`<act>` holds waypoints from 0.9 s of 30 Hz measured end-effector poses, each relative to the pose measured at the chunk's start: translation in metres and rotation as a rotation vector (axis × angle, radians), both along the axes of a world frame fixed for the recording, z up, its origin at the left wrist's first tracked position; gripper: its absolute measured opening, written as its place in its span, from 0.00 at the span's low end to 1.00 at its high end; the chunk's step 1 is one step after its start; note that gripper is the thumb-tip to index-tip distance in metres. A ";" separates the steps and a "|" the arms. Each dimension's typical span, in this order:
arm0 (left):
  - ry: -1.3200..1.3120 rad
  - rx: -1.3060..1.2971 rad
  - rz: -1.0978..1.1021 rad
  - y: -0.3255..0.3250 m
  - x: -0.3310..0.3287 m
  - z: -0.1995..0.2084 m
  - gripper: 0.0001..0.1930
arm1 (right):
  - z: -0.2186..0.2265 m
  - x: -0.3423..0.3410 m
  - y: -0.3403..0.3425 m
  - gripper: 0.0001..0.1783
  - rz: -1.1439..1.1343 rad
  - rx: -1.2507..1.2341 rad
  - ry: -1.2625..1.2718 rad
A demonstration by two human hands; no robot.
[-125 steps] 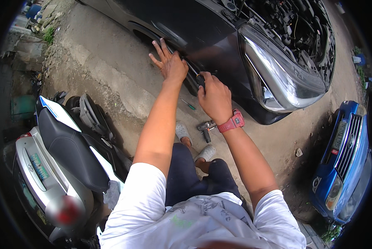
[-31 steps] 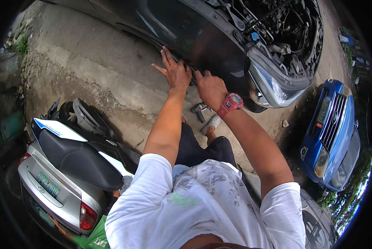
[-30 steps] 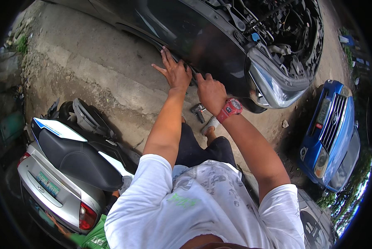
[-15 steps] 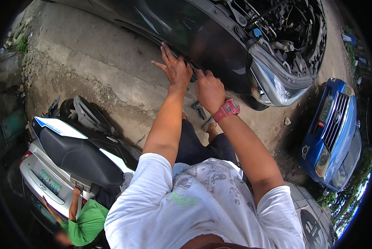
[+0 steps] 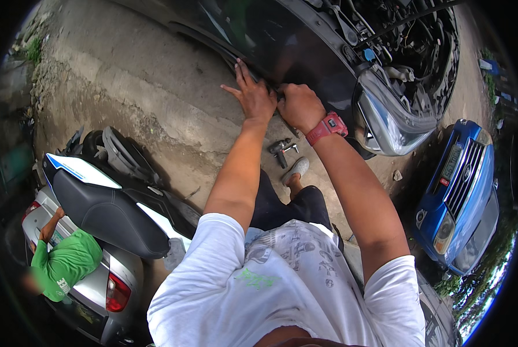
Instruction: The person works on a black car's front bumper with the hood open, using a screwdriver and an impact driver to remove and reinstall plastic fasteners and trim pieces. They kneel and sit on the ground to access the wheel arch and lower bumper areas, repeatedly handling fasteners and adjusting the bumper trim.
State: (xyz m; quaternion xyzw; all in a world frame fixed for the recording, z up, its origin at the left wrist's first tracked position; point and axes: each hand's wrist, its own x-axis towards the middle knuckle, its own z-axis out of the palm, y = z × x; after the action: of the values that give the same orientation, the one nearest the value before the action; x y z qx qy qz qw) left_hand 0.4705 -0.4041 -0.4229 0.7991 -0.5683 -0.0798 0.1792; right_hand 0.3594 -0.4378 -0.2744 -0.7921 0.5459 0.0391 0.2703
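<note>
My left hand (image 5: 255, 99) lies with fingers spread against the lower edge of a dark car's fender (image 5: 314, 58), by the wheel arch. Close beside it, my right hand (image 5: 302, 108), with a red watch (image 5: 328, 128) on the wrist, is closed at the same edge. What its fingers hold is hidden; a thin dark strip (image 5: 289, 125) shows just below them, and I cannot tell whether it belongs to the grip. On the ground under my hands lies a pistol-shaped power tool (image 5: 281, 151), near my grey shoe (image 5: 296, 172).
The dark car's engine bay (image 5: 403, 52) is open beside its headlight (image 5: 389, 118). A motorcycle (image 5: 106, 202) stands at my left, a silver car (image 5: 123, 283) behind it with a person in green (image 5: 68, 263). At right is a blue vehicle (image 5: 458, 196).
Both hands sit slightly further right in view. My right hand's fingers have curled in from a pointing pose. More of the power tool shows, and the person in green has shifted left.
</note>
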 end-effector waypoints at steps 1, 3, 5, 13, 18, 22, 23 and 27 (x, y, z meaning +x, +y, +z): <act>-0.011 -0.014 -0.003 0.000 0.000 0.001 0.15 | 0.000 0.000 -0.002 0.15 0.001 0.007 0.004; 0.012 0.028 -0.005 0.000 0.000 0.001 0.15 | -0.001 -0.001 -0.004 0.15 0.024 0.017 0.001; 0.026 0.027 -0.007 -0.001 0.000 0.001 0.15 | -0.003 -0.001 -0.006 0.15 0.030 0.043 0.005; 0.080 -0.010 -0.022 0.004 0.002 0.004 0.14 | 0.002 -0.004 -0.012 0.14 0.095 0.045 0.030; 0.093 -0.025 0.004 0.002 -0.001 0.003 0.16 | 0.010 -0.025 0.038 0.19 -0.028 -0.004 -0.032; 0.102 0.031 0.001 0.004 0.000 0.001 0.21 | 0.019 -0.076 0.107 0.20 -0.200 -0.022 -0.315; 0.094 0.012 -0.005 0.006 0.000 0.001 0.22 | 0.021 -0.090 0.126 0.19 -0.251 0.024 -0.360; 0.099 0.027 -0.004 0.011 -0.003 0.002 0.25 | 0.018 -0.141 0.188 0.20 -0.330 0.108 -0.404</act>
State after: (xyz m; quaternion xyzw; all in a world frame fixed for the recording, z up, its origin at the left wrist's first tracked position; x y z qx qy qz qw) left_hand 0.4676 -0.3932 -0.4208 0.7955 -0.5590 -0.1274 0.1960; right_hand 0.2188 -0.2496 -0.2567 -0.6686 0.5998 -0.1353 0.4183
